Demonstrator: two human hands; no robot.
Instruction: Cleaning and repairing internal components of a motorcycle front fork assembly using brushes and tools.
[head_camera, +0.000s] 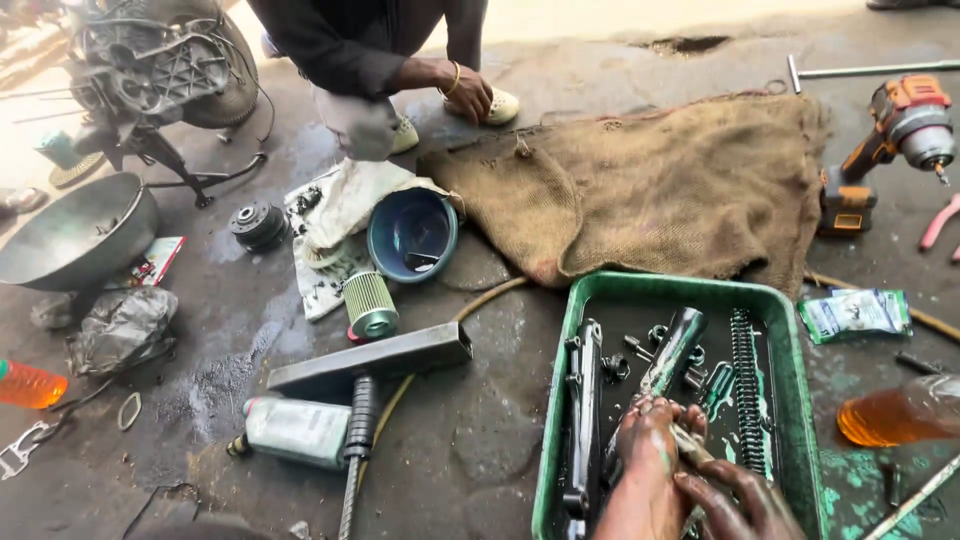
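Green tray (790, 345) sits on the oily floor at lower right, holding dark oil and metal engine parts: a long black chain guide (584, 400) along its left side, a shiny cylindrical part (675, 348) tilted in the middle, a chain (746, 385) running lengthwise at right, small bolts and rings between them. Both greasy hands work over the tray's near end. Left hand (648, 468) is curled, fingers closed round a small metal rod (690, 443). Right hand (735, 497) lies just beside it, fingers bent and touching the same rod's near end; how firm its grip is cannot be told.

Burlap sack (660, 185) is spread on the floor just beyond the tray. Big metal bowl (75, 232) sits far left, below a stripped engine on a stand (150, 70). Blue bowl (412, 233) left of the sack holds a small dark piece. Orange cordless drill (885, 145) stands at the sack's right edge. Grey metal bar (375, 358) lies left of the tray, a green oil bottle (297, 430) below it, a ribbed air filter (370, 303) above it. Plastic bottle of amber liquid (900, 412) lies right of the tray; a second one (30, 385) at far left edge. Another person crouches at top, one hand (465, 92) on the sack's corner.
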